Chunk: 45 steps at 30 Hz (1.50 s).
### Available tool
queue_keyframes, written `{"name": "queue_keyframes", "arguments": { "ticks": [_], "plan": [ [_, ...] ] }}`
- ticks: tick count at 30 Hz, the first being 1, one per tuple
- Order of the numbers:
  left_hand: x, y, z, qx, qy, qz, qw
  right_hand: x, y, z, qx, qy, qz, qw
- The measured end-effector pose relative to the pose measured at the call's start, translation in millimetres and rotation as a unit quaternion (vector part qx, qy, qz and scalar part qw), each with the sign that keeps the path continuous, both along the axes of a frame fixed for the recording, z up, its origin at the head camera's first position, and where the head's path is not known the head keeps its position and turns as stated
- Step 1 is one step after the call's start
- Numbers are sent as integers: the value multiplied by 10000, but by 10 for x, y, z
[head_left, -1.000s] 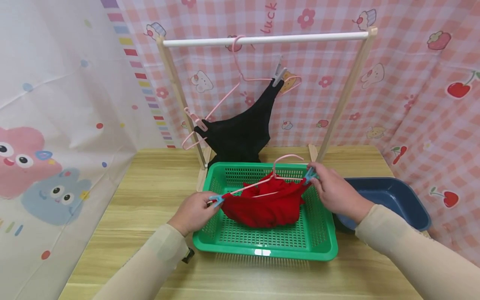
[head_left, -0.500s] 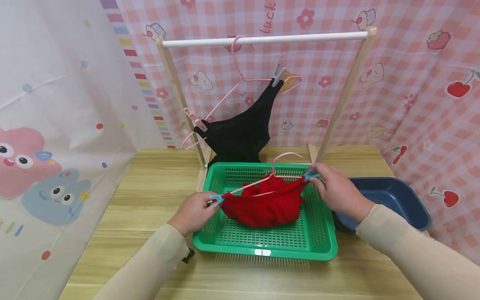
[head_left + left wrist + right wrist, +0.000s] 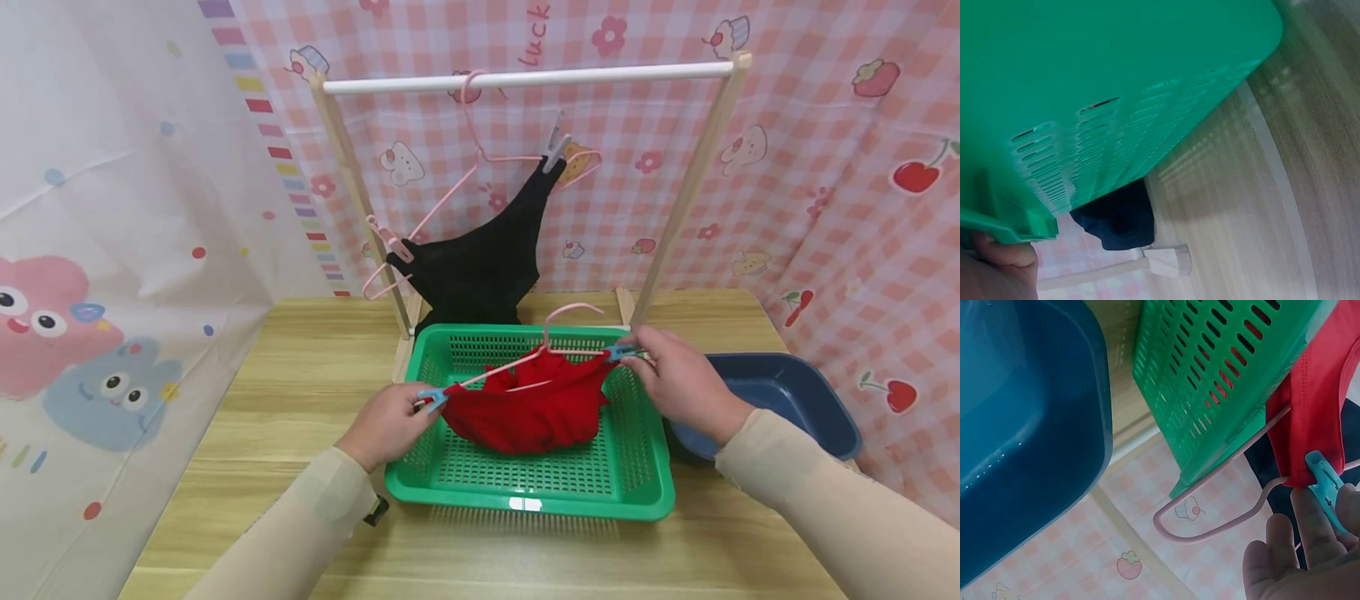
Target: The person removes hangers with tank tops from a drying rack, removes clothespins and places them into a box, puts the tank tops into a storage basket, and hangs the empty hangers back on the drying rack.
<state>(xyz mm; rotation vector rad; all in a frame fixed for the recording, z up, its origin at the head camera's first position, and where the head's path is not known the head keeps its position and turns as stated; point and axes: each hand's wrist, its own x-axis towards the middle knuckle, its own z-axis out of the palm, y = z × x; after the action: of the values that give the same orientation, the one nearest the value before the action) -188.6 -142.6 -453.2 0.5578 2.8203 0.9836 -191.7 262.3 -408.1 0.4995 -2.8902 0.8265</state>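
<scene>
A red garment (image 3: pixel 528 421) hangs from a pink hanger (image 3: pixel 510 364) over the green basket (image 3: pixel 525 505), its lower part bunched inside. My left hand (image 3: pixel 384 425) pinches a blue clothespin (image 3: pixel 432 397) at the garment's left corner, beside the basket's left rim. At the opposite corner, my right hand (image 3: pixel 684 385) grips a second blue clothespin (image 3: pixel 618 352). The right wrist view shows this blue clothespin (image 3: pixel 1325 484) between thumb and fingers, its jaws at the red strap, with the hanger's end loop sticking out. In the left wrist view the basket hides most of the left hand's work.
Behind the basket stands a wooden rack with a white bar (image 3: pixel 600 76). A black garment (image 3: pixel 480 267) hangs there on a pink hanger, held by a grey clothespin (image 3: pixel 556 153) and a pink clothespin (image 3: pixel 392 240). To the right lies a dark blue basin (image 3: pixel 787 392).
My right hand has shifted slightly right, and its clothespin has turned from slanting to nearly level. The left hand and the red garment have stayed almost still.
</scene>
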Motion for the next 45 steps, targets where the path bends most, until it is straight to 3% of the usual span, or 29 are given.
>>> {"name": "queue_keyframes", "arguments": {
  "ticks": [20,36,45],
  "plan": [
    [-1,4,-3,8,-81,6,10000,60,111,43,-195,154,-190,9995],
    [-6,-2,-17,16,-89,29,10000,163,374,42,-356,-415,-755,9956],
    [-2,2,-8,23,-29,-7,10000,213,561,-39,-468,-499,-749,9948]
  ]
}}
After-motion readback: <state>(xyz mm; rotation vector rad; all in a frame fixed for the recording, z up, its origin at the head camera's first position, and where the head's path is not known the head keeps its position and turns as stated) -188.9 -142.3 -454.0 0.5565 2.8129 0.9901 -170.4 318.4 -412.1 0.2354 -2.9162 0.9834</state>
